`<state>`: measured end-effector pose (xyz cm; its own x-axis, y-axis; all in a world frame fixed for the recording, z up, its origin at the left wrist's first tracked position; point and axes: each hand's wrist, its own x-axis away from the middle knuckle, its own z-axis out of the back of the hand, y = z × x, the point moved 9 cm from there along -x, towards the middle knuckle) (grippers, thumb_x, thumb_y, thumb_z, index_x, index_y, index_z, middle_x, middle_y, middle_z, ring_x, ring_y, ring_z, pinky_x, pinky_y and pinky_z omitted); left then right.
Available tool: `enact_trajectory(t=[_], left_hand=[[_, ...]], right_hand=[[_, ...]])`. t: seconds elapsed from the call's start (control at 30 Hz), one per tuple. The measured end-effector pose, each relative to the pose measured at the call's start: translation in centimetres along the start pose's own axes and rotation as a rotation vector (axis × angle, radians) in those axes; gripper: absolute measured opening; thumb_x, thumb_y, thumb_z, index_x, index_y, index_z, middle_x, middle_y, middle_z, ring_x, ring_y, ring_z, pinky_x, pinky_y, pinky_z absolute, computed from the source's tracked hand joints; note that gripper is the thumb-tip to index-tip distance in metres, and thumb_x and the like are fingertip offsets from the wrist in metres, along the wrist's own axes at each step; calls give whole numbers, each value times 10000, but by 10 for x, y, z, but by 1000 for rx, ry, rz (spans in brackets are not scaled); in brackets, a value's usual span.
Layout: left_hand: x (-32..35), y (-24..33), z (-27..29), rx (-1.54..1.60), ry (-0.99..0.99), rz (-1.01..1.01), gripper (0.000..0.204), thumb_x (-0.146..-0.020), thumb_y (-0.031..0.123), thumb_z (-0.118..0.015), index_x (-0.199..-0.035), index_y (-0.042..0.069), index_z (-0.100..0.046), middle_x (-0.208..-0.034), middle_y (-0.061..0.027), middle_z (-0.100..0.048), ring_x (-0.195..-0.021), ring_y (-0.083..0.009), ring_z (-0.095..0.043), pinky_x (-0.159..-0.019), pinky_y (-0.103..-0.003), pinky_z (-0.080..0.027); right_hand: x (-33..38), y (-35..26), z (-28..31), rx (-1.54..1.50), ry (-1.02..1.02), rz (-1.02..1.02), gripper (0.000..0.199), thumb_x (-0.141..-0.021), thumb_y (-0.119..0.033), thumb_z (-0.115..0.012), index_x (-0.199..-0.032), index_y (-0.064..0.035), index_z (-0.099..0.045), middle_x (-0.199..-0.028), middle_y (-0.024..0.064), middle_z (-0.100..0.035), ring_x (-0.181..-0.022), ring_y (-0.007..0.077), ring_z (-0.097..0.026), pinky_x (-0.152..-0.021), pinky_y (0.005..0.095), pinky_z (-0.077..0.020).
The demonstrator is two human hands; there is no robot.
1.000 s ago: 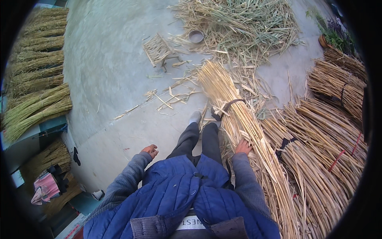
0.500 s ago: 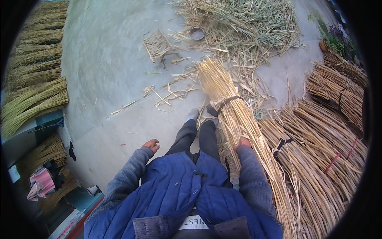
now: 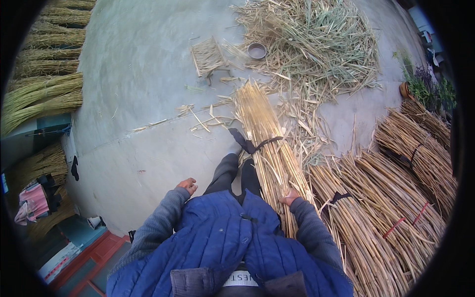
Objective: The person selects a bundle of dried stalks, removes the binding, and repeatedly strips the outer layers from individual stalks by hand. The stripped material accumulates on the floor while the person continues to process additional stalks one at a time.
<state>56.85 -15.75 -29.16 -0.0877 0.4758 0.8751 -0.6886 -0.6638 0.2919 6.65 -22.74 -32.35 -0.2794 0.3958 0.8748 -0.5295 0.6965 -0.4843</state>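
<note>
A long bundle of dry, straw-coloured stalks [image 3: 262, 116] stands aslant before my right leg, its cut ends pointing away from me. A black cloth tie [image 3: 269, 142] is wrapped around its upper part, with a loose tail hanging out to the left. My right hand [image 3: 289, 197] grips the stalks lower down, below the tie. Beside my left hip, my left hand [image 3: 187, 185] hangs free over the floor. Its fingers are loosely bent and slightly apart, with nothing in them. My feet are mostly hidden behind the bundle and its tie.
More tied stalk bundles [image 3: 376, 213] lie along the right. A big heap of dry leaves and husks [image 3: 316, 44] covers the far floor, near a round metal bowl [image 3: 257, 50] and a low woven stool [image 3: 209, 57]. Greenish broom-like sheaves [image 3: 47, 96] line the left. A potted plant [image 3: 430, 84] stands far right.
The bundle has shifted left across my legs, with my right hand still on it. The tie's loose tail has swung out further left. My view has turned a little; my left hand hangs much as before.
</note>
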Motion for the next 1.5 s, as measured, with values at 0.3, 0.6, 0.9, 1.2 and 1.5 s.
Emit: enact_trajectory(t=[0.3,0.6,0.9,1.2,1.5], left_hand=[[-16,-21,9,-62,-17,16,428,-913,270,-632,-1241,6,-553,-1014,-182,-703,-946,-269,-682,-862,-362,-533],[-28,20,21,-76,-18,-80,429,-920,263,-628,-1249,3,-537,-1013,-168,-690,-924,-252,-675,-829,-353,-537],[-1,10,-3,-63,-11,-30,419,-921,256,-628,-1259,18,-556,-1043,-163,-695,-965,-263,-673,-869,-357,-529],[-4,4,31,-64,20,-108,420,-915,264,-627,-1247,16,-559,-1063,-178,-696,-1002,-274,-673,-884,-362,-527],[-33,-91,104,38,43,-128,451,-896,306,-628,-1259,46,-561,-1102,-163,-695,-1043,-289,-661,-915,-373,-507]], right_hand=[[-38,85,-40,323,9,-217,822,-581,-230,-818,-1306,6,-513,-1237,218,-621,-1193,348,-574,-1040,357,-434],[-18,66,-35,344,239,-230,675,-621,-235,-842,-1207,-14,-592,-1158,230,-659,-1112,366,-625,-959,382,-497],[0,46,-40,779,427,-131,899,-613,-336,-879,-1341,-14,-460,-1299,248,-554,-1222,388,-533,-990,414,-474],[4,71,-57,863,485,-191,723,-670,-395,-821,-1209,-47,-487,-1236,183,-548,-1192,360,-521,-961,529,-444],[58,-6,-82,807,544,-396,596,-708,-308,-764,-1207,-49,-564,-1233,178,-604,-1166,362,-561,-978,473,-460]])
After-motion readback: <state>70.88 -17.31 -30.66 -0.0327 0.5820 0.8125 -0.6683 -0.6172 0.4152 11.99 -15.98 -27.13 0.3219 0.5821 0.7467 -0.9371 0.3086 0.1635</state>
